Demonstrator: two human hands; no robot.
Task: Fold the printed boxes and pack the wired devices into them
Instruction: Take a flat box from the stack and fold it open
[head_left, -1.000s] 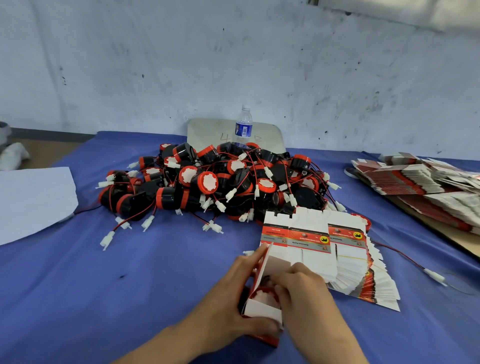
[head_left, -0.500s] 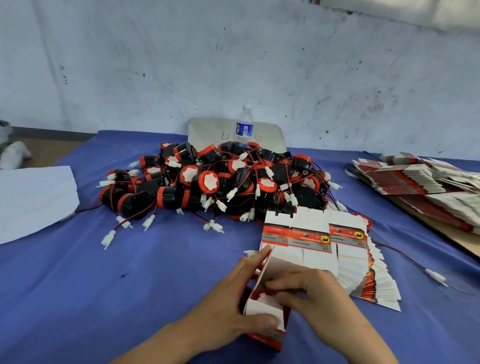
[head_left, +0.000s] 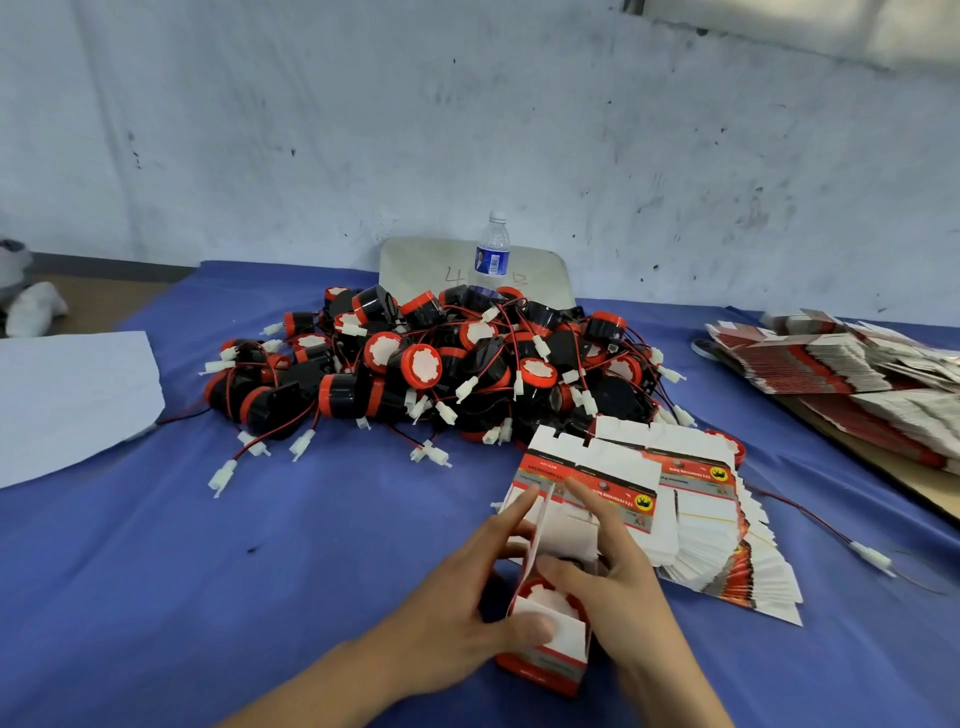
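Holding a small red and white box (head_left: 543, 649) near the front edge of the blue table (head_left: 322, 545), the left hand (head_left: 457, 608) wraps its left side, thumb curled over the near flap and fingers stretched up along the raised lid. The right hand (head_left: 618, 587) is at the box's open top, thumb pressing down on a red-rimmed device (head_left: 545, 595) that sits inside, fingers loosely spread and reaching up past the lid's far side. Just behind the box, touching the right fingers, lies a fanned stack of flat boxes (head_left: 691, 519), white with red printed bands. Further back is a heap of black and red devices (head_left: 441, 369) with red wires and white plugs. A water bottle (head_left: 491, 254) stands upright behind the heap, in front of a pale board (head_left: 415, 262). More flat boxes (head_left: 841, 364) are piled at the right edge, and a white sheet (head_left: 67, 400) lies at the left.
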